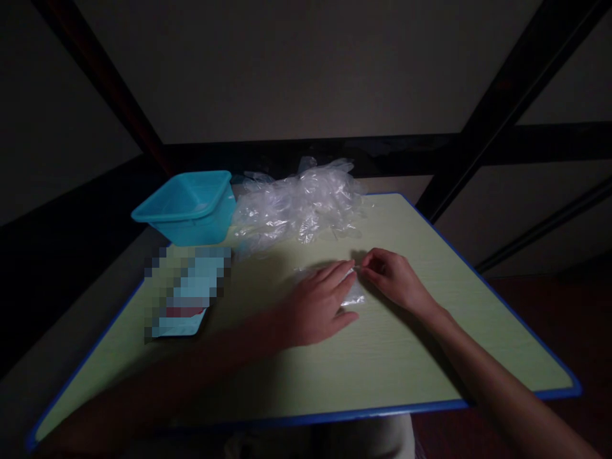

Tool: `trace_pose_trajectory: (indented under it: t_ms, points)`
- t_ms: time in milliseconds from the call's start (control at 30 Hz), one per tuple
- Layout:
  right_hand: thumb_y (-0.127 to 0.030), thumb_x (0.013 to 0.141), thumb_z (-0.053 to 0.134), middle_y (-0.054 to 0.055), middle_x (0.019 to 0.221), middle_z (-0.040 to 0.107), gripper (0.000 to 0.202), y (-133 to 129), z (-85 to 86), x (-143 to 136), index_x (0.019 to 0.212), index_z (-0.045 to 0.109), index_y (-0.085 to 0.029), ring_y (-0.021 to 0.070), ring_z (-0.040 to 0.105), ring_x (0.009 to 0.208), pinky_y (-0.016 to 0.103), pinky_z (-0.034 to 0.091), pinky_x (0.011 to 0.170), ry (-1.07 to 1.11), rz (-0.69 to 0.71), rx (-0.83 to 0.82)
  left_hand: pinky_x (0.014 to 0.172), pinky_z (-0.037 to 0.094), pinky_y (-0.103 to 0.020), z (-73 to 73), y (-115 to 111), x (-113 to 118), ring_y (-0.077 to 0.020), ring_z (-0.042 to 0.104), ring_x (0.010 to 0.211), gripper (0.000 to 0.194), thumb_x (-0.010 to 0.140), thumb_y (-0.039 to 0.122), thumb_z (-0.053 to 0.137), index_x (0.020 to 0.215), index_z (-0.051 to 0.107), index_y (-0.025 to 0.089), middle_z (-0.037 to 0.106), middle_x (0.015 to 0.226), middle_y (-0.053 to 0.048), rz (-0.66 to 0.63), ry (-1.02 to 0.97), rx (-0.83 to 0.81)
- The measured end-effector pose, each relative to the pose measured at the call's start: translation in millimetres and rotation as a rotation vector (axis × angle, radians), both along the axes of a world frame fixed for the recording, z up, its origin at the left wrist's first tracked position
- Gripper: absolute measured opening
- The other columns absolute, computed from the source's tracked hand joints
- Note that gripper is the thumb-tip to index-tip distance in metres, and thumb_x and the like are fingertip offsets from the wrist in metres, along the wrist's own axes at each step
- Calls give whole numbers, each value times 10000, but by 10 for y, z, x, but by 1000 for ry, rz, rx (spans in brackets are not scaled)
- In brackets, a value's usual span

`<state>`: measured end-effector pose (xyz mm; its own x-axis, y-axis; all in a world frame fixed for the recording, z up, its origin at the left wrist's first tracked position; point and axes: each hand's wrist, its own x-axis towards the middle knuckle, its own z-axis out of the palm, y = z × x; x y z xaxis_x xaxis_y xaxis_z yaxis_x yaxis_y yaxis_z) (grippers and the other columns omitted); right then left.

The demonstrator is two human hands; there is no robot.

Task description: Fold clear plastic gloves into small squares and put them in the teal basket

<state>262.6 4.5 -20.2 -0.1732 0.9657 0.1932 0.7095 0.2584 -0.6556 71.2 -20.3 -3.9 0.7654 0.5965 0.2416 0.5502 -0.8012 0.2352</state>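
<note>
My left hand [322, 306] lies flat with its fingers stretched out over a thin clear plastic piece [354, 297] on the table. Most of that piece is hidden under the palm, so I cannot tell whether it is a glove or a bag. Just to the right, my right hand [392, 277] is closed in a pinch, thumb against fingertips, at the edge of the same plastic. Beyond both hands rises a loose heap of crinkled clear plastic [306, 201], with finger-like shapes resembling disposable gloves.
A turquoise plastic basin [196, 226] stands at the table's far left corner. Nearer me lies a phone-like flat object [191, 287], its face blurred by pixels. The pale green table [406, 357] has a blue rim, with a wall behind it.
</note>
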Motion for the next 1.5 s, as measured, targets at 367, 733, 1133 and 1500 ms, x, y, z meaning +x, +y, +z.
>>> trace_pose_trajectory:
  t_ms: [367, 733, 1133, 1500]
  points:
    - [-208, 709, 566, -3, 654, 505, 69, 16, -68, -10, 663, 519, -188, 136, 445, 581, 260, 292, 558, -133, -51, -26, 1098, 204, -406, -289, -73, 15, -280, 165, 1369, 674, 875, 542, 375, 1351, 314, 69, 239, 1468, -185, -57, 181, 49]
    - [-206, 722, 520, 3, 657, 508, 62, 7, -61, -19, 669, 489, -193, 143, 442, 587, 273, 279, 576, -165, -54, -8, 1095, 190, -388, -272, -82, 22, -274, 167, 1370, 665, 867, 558, 381, 1355, 313, 112, 209, 1481, -167, -53, 185, 15]
    - [-197, 723, 496, 4, 646, 505, 74, 12, -49, -17, 661, 457, -197, 145, 440, 586, 270, 288, 575, -182, -45, -17, 1095, 173, -414, -282, -70, 27, -278, 160, 1373, 639, 858, 568, 399, 1366, 315, 191, 193, 1493, -138, -58, 157, -15]
    - [-207, 741, 502, 11, 654, 519, 92, 13, -58, -11, 659, 459, -199, 149, 452, 595, 271, 301, 576, -179, -33, 4, 1082, 188, -478, -228, -61, 22, -316, 140, 1371, 617, 835, 559, 464, 1367, 324, 281, 149, 1505, -121, -93, 166, -58]
